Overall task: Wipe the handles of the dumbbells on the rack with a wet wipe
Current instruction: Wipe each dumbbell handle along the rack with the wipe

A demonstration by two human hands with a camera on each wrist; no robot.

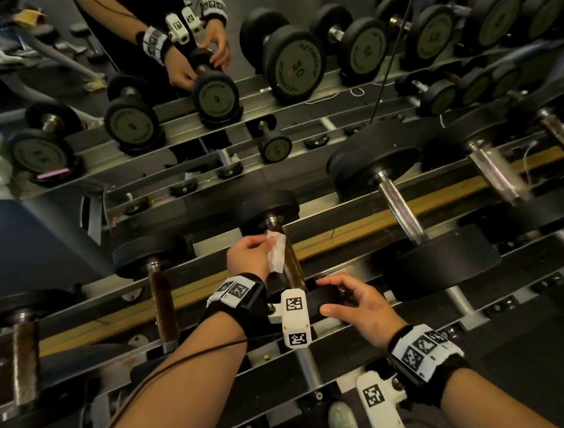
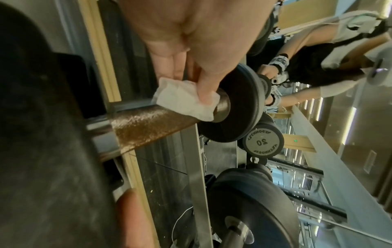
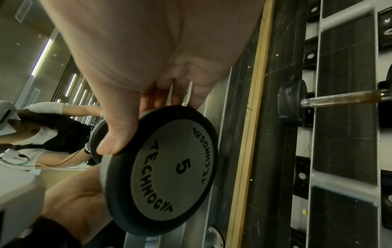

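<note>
A small dumbbell marked 5 lies across the rack's rails (image 1: pixel 343 232). Its brown, rusty handle (image 1: pixel 294 267) runs away from me. My left hand (image 1: pixel 266 246) pinches a folded white wet wipe (image 1: pixel 277 257) against the far end of that handle, near the far weight (image 1: pixel 268 208). In the left wrist view my thumb presses the wet wipe (image 2: pixel 184 102) onto the handle (image 2: pixel 148 124), right beside the far weight (image 2: pixel 237 107). My right hand (image 1: pixel 323 296) grips the near weight (image 1: pixel 328 293). The right wrist view shows its thumb and fingers curled round the rim of the near weight (image 3: pixel 169 171).
A similar rusty-handled dumbbell (image 1: pixel 161 292) lies to the left, and a larger chrome-handled one (image 1: pixel 403 210) to the right. A mirror behind the rack reflects the dumbbells and my hands (image 1: pixel 198 57). A lower rack tier and my shoes (image 1: pixel 343 420) are below.
</note>
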